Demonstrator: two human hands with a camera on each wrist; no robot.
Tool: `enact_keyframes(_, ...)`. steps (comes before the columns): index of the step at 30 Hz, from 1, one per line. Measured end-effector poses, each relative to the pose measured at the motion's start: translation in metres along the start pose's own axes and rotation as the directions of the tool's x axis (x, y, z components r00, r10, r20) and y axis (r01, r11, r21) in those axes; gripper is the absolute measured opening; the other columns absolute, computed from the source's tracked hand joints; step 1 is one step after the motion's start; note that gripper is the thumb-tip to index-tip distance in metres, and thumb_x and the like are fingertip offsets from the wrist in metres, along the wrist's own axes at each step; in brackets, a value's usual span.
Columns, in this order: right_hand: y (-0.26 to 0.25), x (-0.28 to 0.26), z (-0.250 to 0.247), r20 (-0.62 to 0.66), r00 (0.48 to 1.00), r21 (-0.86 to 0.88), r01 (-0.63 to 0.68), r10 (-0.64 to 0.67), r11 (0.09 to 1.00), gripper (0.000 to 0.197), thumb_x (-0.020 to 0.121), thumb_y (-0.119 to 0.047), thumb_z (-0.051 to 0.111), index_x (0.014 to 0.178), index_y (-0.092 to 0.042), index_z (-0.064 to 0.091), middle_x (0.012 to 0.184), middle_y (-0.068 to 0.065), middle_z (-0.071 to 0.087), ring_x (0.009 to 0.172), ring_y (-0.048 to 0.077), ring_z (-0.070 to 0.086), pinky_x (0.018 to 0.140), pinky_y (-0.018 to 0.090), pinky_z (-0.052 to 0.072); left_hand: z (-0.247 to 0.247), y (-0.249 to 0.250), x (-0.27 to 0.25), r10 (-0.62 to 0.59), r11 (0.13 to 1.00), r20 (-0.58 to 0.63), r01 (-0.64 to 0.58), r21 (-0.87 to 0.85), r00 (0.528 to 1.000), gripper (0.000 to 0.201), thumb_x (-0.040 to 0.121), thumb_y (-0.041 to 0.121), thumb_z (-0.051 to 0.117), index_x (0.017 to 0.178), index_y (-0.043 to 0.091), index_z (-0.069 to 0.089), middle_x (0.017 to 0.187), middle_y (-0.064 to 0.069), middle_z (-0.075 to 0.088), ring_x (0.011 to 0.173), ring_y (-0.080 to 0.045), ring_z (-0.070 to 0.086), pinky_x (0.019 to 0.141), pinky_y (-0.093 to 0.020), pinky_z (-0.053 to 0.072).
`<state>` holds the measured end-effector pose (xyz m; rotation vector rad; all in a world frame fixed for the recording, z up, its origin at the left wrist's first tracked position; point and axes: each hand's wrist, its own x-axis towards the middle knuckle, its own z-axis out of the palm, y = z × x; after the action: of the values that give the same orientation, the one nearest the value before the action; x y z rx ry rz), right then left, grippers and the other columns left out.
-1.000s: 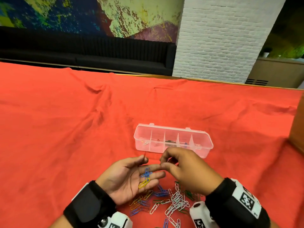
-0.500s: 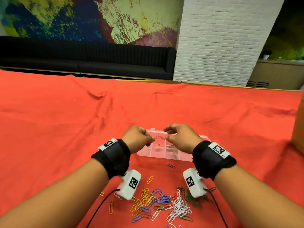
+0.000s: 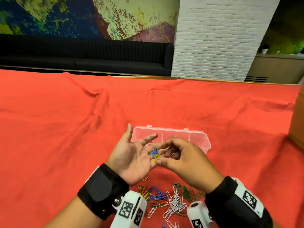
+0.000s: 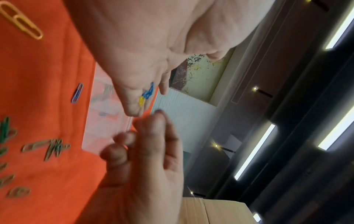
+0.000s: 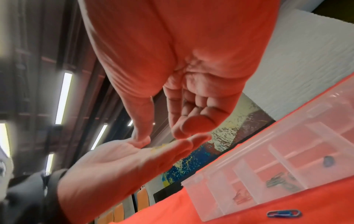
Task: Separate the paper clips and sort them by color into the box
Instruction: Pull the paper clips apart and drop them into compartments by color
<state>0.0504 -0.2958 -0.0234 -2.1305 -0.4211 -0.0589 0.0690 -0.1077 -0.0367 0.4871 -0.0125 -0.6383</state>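
My left hand (image 3: 139, 150) lies palm up in front of the clear plastic box (image 3: 171, 137), fingers straight. A blue paper clip (image 3: 153, 151) and a yellow paper clip (image 3: 156, 157) rest on its fingers, also seen as the blue clip (image 4: 149, 91) and yellow clip (image 4: 141, 100). My right hand (image 3: 166, 153) hovers beside them with curled fingers, its thumb touching the left fingers near the yellow clip. Nothing shows between its fingers. The box's (image 5: 268, 166) compartments hold a few green clips (image 5: 281, 183) and red clips (image 5: 241, 198).
A mixed pile of loose clips (image 3: 169, 201) lies on the red cloth (image 3: 65, 137) below my wrists. One blue clip (image 5: 283, 213) lies alone near the box's front. A brown cardboard box (image 3: 297, 122) stands at the right edge.
Half a second ago both hands were over the box with their backs up. Now they have drawn back toward me, and the left palm faces up with the blue and yellow clips on it.
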Motion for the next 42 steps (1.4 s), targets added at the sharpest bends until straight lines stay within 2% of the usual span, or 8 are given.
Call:
enact_keyframes(6,-0.001,-0.012,0.012,-0.038,0.998,-0.053,0.04,-0.042,0.998,0.021,0.073,-0.025,0.08,0.09,-0.03,0.067,0.072,-0.008,0.062,0.061,0.001,0.054,0.061,0.017,0.045,0.002,-0.009,-0.014,0.01,1.0,0.03,-0.009,-0.01,1.0,0.071,0.091,0.062,0.05,0.14,0.012,0.039,0.141,-0.032,0.041,0.128,-0.046,0.043,0.093,-0.046,0.041)
enact_keyframes(9,-0.003,-0.014,0.01,-0.016,1.0,0.015,0.001,-0.001,1.0,0.015,0.076,-0.015,0.077,0.078,-0.021,0.064,0.064,-0.009,0.062,0.056,0.002,0.053,0.057,0.018,0.044,0.002,-0.013,-0.018,0.041,0.997,0.027,-0.042,0.067,0.999,0.045,0.089,0.015,0.057,0.132,0.009,0.044,0.132,-0.033,0.054,0.119,-0.043,0.057,0.102,-0.047,0.043)
enact_keyframes(13,0.004,0.0,-0.014,0.006,0.99,0.22,-0.141,0.144,0.965,0.015,0.082,0.002,0.07,0.077,-0.008,0.06,0.062,0.008,0.064,0.058,0.019,0.061,0.049,0.029,0.051,-0.009,-0.02,-0.02,0.084,0.971,-0.103,-0.059,0.233,0.991,0.052,0.084,-0.022,0.028,0.127,0.0,0.048,0.122,-0.036,0.061,0.114,-0.043,0.063,0.094,-0.048,0.049)
enact_keyframes(18,0.041,0.046,-0.056,-0.237,0.955,-0.026,-0.19,0.179,0.981,0.017,0.08,-0.006,0.072,0.073,-0.011,0.059,0.06,0.011,0.066,0.052,0.02,0.058,0.055,0.035,0.05,-0.014,-0.019,-0.023,0.139,0.947,-0.21,-0.068,0.313,0.968,0.039,0.092,-0.021,0.035,0.123,-0.003,0.051,0.113,-0.036,0.065,0.102,-0.038,0.07,0.084,-0.037,0.056)
enact_keyframes(23,0.06,0.068,-0.064,-0.224,0.954,-0.208,-0.249,0.201,0.946,0.014,0.078,-0.015,0.076,0.077,-0.019,0.062,0.07,0.009,0.07,0.052,0.014,0.059,0.055,0.026,0.045,-0.015,-0.013,-0.022,0.201,0.888,-0.302,-0.043,0.458,0.932,0.028,0.091,-0.012,0.052,0.116,0.001,0.055,0.103,-0.027,0.072,0.082,-0.029,0.075,0.06,-0.028,0.061)
enact_keyframes(27,0.059,0.074,-0.065,-0.217,0.957,-0.196,-0.236,0.192,0.952,0.011,0.08,-0.011,0.072,0.076,-0.014,0.062,0.064,0.007,0.068,0.044,0.006,0.055,0.051,0.023,0.041,-0.018,-0.002,-0.021,0.273,0.808,-0.346,-0.019,0.589,0.897,0.018,0.091,-0.004,0.058,0.107,0.004,0.06,0.098,-0.02,0.074,0.079,-0.025,0.075,0.059,-0.026,0.06)
enact_keyframes(36,0.073,0.074,-0.081,-0.298,0.938,-0.399,-0.289,0.175,0.87,0.008,0.077,-0.014,0.064,0.07,-0.019,0.063,0.072,-0.003,0.066,0.074,0.023,0.063,0.067,0.027,0.046,-0.02,0.004,-0.016,0.319,0.76,-0.374,0.001,0.65,0.871,0.011,0.091,-0.002,0.059,0.094,0.008,0.062,0.096,-0.019,0.074,0.075,-0.02,0.075,0.059,-0.024,0.058)
enact_keyframes(42,0.057,0.058,-0.07,-0.221,0.957,-0.559,-0.284,0.189,0.779,0.017,0.079,-0.03,0.062,0.094,-0.033,0.071,0.101,-0.002,0.065,0.102,0.024,0.06,0.086,0.029,0.046,-0.013,-0.002,-0.009,0.273,0.755,-0.342,0.02,0.656,0.899,0.013,0.097,0.001,0.052,0.102,0.008,0.062,0.103,-0.017,0.075,0.081,-0.021,0.075,0.062,-0.026,0.059)
